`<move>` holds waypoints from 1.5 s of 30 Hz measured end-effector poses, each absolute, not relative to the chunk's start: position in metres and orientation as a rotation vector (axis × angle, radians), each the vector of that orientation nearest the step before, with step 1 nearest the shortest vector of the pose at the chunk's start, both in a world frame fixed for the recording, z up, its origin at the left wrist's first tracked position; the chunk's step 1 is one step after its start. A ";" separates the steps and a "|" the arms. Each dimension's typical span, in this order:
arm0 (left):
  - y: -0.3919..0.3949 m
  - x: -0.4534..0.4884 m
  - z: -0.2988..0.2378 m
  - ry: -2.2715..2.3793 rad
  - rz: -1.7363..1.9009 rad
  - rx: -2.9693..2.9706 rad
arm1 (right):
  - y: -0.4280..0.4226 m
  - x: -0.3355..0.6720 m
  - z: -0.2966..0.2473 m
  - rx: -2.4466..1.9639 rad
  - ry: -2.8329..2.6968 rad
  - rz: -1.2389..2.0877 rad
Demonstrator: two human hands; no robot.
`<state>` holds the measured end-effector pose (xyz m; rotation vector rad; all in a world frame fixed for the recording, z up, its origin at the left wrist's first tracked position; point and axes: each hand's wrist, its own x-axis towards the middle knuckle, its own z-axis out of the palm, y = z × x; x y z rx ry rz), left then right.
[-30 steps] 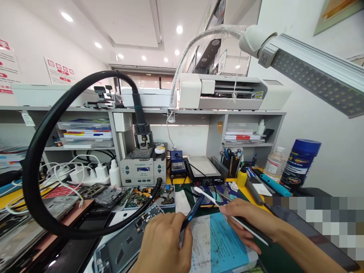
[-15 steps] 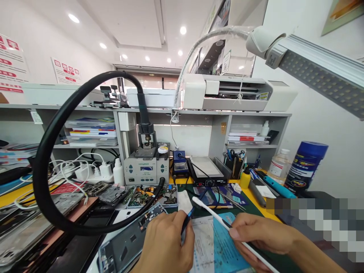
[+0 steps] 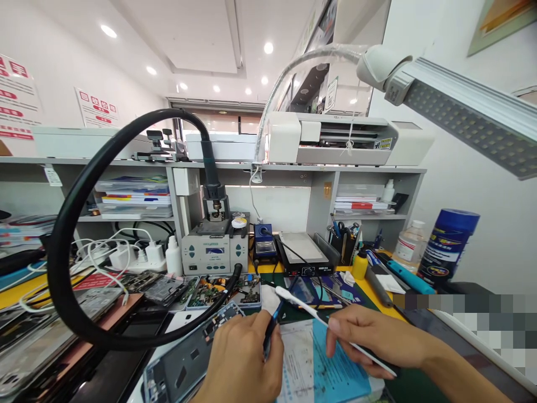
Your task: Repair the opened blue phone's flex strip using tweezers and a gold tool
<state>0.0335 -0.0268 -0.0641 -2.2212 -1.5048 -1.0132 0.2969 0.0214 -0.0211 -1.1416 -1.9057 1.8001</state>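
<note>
My left hand (image 3: 240, 361) is closed in a pinch round a dark blue tweezer-like tool (image 3: 269, 332) that points up and right. My right hand (image 3: 369, 334) grips a long white brush-like tool (image 3: 312, 313), whose white tip lies close to the blue tool's upper end. Under both hands lies a blue and white sheet (image 3: 323, 364) on a dark green mat (image 3: 413, 386). An opened phone frame (image 3: 184, 358) rests just left of my left hand.
A thick black hose (image 3: 67, 235) loops up from the grey rework station (image 3: 213, 251). Circuit boards (image 3: 218, 288), chargers and cables crowd the left side. A hot plate (image 3: 304, 252), tool cup, bottles and a blue canister (image 3: 447, 243) stand to the right. A lamp head (image 3: 465, 109) hangs overhead.
My right hand has swung the white tool's tip left, closer to the blue tool. My left hand has stayed in nearly the same place.
</note>
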 end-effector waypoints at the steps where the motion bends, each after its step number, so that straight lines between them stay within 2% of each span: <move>1: -0.027 0.033 -0.064 -1.506 -1.013 -2.229 | 0.021 0.297 -0.021 -1.139 -1.944 1.799; 11: -0.027 0.034 -0.064 -1.508 -1.042 -2.232 | 0.031 0.301 -0.021 -1.380 -1.991 1.276; 18: -0.027 0.034 -0.064 -1.509 -1.011 -2.234 | 0.017 0.295 -0.015 -1.330 -2.094 1.416; 25: -0.026 0.035 -0.063 -1.531 -1.003 -2.228 | 0.025 0.294 -0.014 -1.406 -2.060 1.068; 33: -0.027 0.036 -0.064 -1.530 -1.028 -2.232 | 0.015 0.294 -0.013 -1.319 -2.126 1.322; 38: -0.027 0.035 -0.064 -1.517 -1.026 -2.213 | 0.020 0.295 -0.019 -1.340 -2.166 1.136; 45: -0.026 0.035 -0.061 -1.514 -1.020 -2.213 | 0.018 0.293 -0.020 -1.370 -2.177 1.120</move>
